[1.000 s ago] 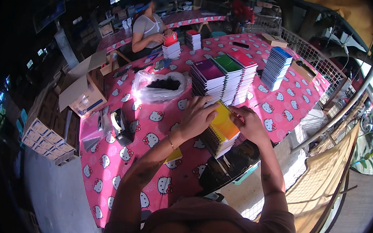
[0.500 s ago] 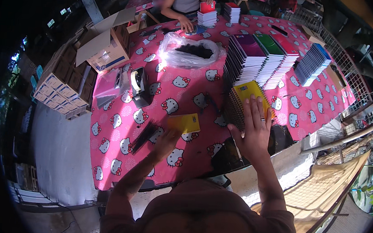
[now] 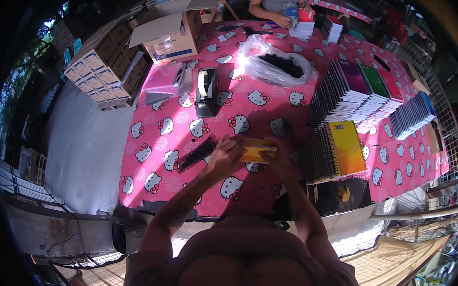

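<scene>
Just in front of me, a small yellow notebook [image 3: 253, 154] is held between both hands, low over the table. My left hand [image 3: 227, 154] is closed on its left end, with the fingers over the top. At the right end, my right hand [image 3: 279, 161] grips it, its fingers partly in shadow. Loose black spiral binding coils [image 3: 196, 154] lie left of my left hand. To the right of my right hand stands a stack of yellow spiral notebooks [image 3: 346, 150], with black coils along its left side.
Tall stacks of purple [image 3: 351, 79], green and red notebooks stand at the right, with a blue-covered stack [image 3: 411, 117] beyond. A tape dispenser [image 3: 205, 94], plastic sleeves [image 3: 164, 81] and a bag of black coils [image 3: 278, 65] lie farther back. Across the table, a person [image 3: 276, 7] handles notebooks.
My right hand has left the yellow stack and come left onto the small notebook, which both hands now hold. The view has shifted left. The person opposite has lifted a blue item to the red-topped stack.
</scene>
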